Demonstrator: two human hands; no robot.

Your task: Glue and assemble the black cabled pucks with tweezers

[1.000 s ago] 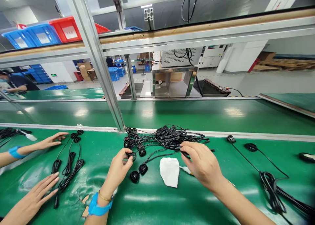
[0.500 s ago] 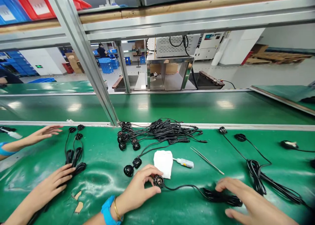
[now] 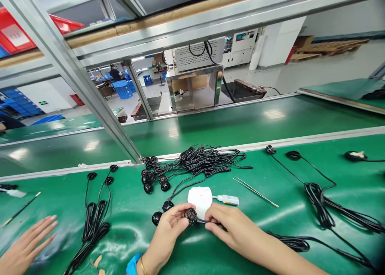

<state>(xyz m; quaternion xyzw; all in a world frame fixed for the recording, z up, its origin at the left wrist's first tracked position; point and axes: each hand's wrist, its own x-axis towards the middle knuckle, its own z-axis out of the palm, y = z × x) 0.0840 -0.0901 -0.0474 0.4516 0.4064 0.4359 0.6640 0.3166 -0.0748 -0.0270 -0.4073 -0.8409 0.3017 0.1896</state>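
Left hand [image 3: 169, 229] with one round piece [image 3: 191, 216]

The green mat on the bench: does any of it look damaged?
Yes. Left of the wearer's left hand, near the picture's bottom edge, the green mat shows jagged tan patches, perhaps tears. Its surface also looks rippled nearby, not flat.

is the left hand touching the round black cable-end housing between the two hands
Touching. The head view shows the left hand with its thumb and fingers closed against the side of the round black cable-end housing.
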